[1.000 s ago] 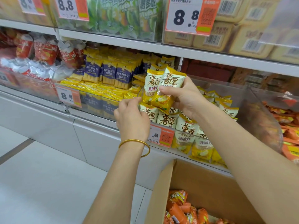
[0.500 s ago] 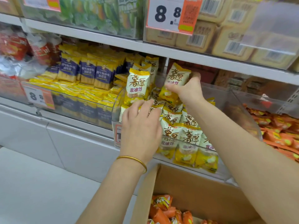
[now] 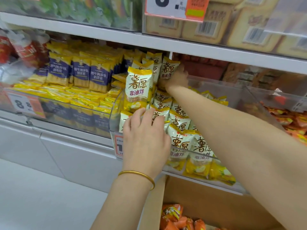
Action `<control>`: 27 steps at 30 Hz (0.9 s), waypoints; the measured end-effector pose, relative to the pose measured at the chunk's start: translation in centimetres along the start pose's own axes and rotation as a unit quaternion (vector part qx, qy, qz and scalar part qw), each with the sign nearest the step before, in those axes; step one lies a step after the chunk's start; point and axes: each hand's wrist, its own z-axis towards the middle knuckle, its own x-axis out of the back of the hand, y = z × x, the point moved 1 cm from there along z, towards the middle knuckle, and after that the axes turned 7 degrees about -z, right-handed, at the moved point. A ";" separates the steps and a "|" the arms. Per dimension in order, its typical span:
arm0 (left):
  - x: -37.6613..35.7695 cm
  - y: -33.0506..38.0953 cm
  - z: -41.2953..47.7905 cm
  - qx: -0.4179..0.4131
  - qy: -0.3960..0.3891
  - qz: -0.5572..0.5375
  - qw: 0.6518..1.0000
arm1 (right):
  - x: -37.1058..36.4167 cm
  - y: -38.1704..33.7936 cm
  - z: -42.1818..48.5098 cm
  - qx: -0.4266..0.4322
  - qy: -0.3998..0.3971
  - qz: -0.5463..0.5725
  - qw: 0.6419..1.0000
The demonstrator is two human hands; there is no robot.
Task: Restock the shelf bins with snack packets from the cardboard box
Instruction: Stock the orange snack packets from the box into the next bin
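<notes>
A clear plastic shelf bin (image 3: pixel 116 103) holds several yellow-and-white snack packets (image 3: pixel 181 143) standing in rows. My right hand (image 3: pixel 177 78) reaches deep to the back of the bin and grips one such packet (image 3: pixel 168 68) upright against the back row. My left hand (image 3: pixel 146 135), with a gold bangle on the wrist, is at the bin's front left. Its fingertips pinch the lower edge of another upright packet (image 3: pixel 139 88). Below the bin stands the open cardboard box (image 3: pixel 207 201) with orange snack packets (image 3: pixel 172 214) inside.
To the left is a bin of blue-and-yellow packets (image 3: pixel 79 72), with red packets (image 3: pixel 25 48) further left. To the right is a bin of orange packets (image 3: pixel 295 123). An upper shelf (image 3: pixel 149 40) with a price tag (image 3: pixel 176 7) hangs close above. White floor (image 3: pixel 41 196) lies lower left.
My right hand has carried one packet from the bin's front to the back row. My left hand rose from the bin's front edge and took the second packet by its base.
</notes>
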 end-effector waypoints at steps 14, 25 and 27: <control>1.6 1.7 -1.0 -0.049 0.068 -0.070 0.994 | 11.2 3.1 -11.5 0.125 -0.059 0.062 0.988; 0.6 7.3 -12.6 -0.235 -0.160 -0.069 0.956 | 11.2 24.5 -32.6 0.044 -0.321 0.006 0.946; -0.1 7.5 -14.8 -0.226 -0.220 -0.068 0.947 | 8.4 27.6 -34.7 0.031 -0.391 -0.037 0.919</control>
